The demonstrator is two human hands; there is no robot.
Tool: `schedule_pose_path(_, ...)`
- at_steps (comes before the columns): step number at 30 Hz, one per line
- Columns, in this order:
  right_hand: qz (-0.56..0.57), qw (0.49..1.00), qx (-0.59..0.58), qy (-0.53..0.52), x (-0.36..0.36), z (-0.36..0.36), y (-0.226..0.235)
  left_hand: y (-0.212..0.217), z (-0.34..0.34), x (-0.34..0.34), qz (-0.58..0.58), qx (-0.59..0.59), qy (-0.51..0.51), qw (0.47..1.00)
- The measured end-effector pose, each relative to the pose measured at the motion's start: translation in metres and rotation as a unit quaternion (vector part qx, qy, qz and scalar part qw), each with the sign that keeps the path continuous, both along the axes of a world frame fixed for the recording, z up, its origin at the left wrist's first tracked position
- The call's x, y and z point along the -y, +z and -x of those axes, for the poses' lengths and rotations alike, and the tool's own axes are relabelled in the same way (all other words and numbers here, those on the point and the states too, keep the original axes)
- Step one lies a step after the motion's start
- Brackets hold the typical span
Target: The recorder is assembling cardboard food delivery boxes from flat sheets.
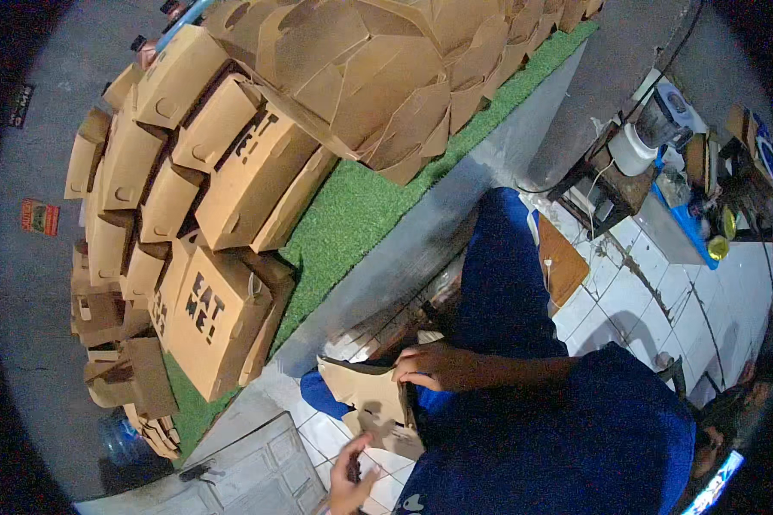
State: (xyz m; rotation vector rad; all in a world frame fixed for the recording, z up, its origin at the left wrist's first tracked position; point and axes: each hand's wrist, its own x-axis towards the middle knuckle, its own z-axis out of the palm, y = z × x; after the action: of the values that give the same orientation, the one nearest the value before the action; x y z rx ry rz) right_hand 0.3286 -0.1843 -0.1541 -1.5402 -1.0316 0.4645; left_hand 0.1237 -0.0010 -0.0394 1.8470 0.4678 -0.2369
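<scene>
A partly folded kraft cardboard box point(365, 384) rests on my lap, its flaps standing at angles. My right hand point(434, 366) comes in from the right with its fingers closed over the box's upper right edge. Below the box, my left hand point(349, 481) is slightly blurred, fingers bent and apart, with nothing visible in it. It appears separate from the cardboard. Shadows fall on the box's lower panel, and part of the box is hidden against my dark blue clothing.
Stacked closed boxes point(204, 313) with dark lettering stand at left on a green turf-covered ledge point(343, 202). Open box shells point(352, 73) are nested along its far end. A blender point(648, 137) sits on a small table at right. A pale panelled door point(258, 472) is at lower left.
</scene>
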Motion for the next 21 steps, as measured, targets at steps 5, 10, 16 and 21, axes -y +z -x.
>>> schedule_pose_path(5,0.051,0.99,0.101,0.084,-0.004,0.0,0.02,-0.038,-0.044,0.033,0.075,0.041,0.156,0.984)
schedule_pose_path(10,-0.005,0.99,0.117,0.077,0.001,-0.004,0.042,-0.04,-0.068,0.061,0.132,0.054,0.226,0.964)
schedule_pose_path(16,-0.09,0.994,0.039,0.054,0.003,-0.005,0.039,-0.03,-0.076,0.062,0.19,0.053,0.269,0.943)
schedule_pose_path(21,-0.075,0.997,0.019,-0.024,0.009,-0.004,0.042,-0.016,-0.073,0.066,0.183,0.108,0.151,0.965)
